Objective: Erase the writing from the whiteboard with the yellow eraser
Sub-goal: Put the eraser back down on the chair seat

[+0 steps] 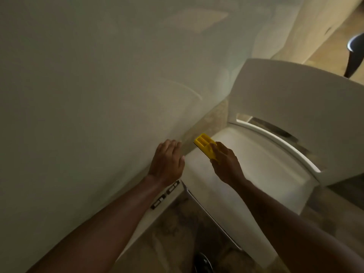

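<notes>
Eraser (pixel 204 147), yellow and probably light stiff plastic, sits pinched at its near end in the right hand (pixel 226 164) just off the whiteboard (pixel 88 95) edge, best gripped by its sides, while the left hand (pixel 167 162) lies open, flat on the board.

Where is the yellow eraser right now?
In the head view, the yellow eraser sits just right of centre, held in the right hand over the white chair, beside the whiteboard edge.
</notes>
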Demonstrator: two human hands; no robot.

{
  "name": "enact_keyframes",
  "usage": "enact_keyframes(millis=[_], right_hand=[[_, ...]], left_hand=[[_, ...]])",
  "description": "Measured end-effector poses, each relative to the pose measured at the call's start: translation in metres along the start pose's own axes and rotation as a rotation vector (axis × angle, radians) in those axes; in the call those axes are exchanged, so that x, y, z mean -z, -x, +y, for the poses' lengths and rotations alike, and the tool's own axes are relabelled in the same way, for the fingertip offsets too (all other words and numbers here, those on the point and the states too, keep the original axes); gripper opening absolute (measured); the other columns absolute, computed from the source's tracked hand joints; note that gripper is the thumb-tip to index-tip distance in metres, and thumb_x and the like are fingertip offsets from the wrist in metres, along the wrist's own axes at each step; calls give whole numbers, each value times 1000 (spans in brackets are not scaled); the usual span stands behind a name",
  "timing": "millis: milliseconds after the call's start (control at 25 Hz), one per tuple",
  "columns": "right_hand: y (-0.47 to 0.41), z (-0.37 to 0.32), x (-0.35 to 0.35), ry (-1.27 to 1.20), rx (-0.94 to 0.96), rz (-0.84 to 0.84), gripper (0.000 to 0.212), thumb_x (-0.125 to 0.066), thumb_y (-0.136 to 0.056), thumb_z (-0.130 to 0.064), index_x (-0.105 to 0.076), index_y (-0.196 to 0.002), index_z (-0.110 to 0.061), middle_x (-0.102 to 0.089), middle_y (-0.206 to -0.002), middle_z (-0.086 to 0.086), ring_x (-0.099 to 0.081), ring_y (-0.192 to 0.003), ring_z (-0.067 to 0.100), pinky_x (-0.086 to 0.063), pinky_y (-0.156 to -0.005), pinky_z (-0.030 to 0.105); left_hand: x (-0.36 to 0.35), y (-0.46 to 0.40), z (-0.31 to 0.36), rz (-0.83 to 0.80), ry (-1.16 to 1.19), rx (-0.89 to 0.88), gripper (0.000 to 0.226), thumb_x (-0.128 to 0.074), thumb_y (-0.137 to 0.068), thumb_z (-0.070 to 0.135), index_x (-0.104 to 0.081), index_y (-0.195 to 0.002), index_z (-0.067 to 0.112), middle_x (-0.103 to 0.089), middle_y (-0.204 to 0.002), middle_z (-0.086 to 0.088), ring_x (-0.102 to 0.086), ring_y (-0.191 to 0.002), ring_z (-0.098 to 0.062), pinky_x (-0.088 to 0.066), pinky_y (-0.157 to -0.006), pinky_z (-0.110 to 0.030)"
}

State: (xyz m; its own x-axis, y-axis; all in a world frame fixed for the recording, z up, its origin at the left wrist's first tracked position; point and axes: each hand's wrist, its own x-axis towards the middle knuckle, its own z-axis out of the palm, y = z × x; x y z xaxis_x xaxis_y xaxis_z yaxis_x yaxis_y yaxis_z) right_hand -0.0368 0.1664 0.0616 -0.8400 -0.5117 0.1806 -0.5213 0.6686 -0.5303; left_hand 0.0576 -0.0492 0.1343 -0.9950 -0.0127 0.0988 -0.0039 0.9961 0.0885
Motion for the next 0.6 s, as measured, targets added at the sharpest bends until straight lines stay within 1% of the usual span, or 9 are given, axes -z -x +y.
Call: enact_keyframes(millis=[120,200,360,440,600], right_hand=[[13,34,-17,87,-147,-133,64,-64,-94,-20,-38,-153,-15,-46,-150,11,-54,-116,41,-51,-88,47],[19,49,-30,116,-206,-210,63,-62,-96,-22,-38,-154,-15,-42,-154,11,-52,-121,41,-50,-93,47],[25,58,-47,153,-272,-312,63,-60,-97,-23,-35,-155,-17,-37,-157,10,-49,-127,40,-49,-98,49],[25,59,-54,171,-286,-347,63,-57,-99,-26,-31,-156,-18,-33,-160,9,-46,-130,38,-47,-102,48],[25,58,-63,172,-304,-391,61,-51,-104,-29,-26,-159,-21,-27,-164,8,-39,-139,35,-41,-111,47]], left_hand=[[-47,-14,13,-151,7,9,60,-41,-106,33,-37,-156,0,-42,-160,-21,-36,-150,-37,-29,-123,-49],[-74,-18,17,-255,-6,9,64,-38,-108,37,-27,-161,3,-32,-166,-19,-27,-154,-35,-24,-126,-47],[-109,-16,19,-431,27,54,70,-34,-111,43,-11,-165,6,-10,-174,-20,-10,-160,-37,-13,-130,-51],[-120,-14,22,-460,33,67,70,-32,-111,44,-7,-166,7,-3,-174,-19,-4,-161,-37,-8,-130,-51],[-131,-15,30,-456,1,51,70,-28,-112,44,-3,-166,8,2,-174,-19,1,-162,-36,-3,-131,-49]])
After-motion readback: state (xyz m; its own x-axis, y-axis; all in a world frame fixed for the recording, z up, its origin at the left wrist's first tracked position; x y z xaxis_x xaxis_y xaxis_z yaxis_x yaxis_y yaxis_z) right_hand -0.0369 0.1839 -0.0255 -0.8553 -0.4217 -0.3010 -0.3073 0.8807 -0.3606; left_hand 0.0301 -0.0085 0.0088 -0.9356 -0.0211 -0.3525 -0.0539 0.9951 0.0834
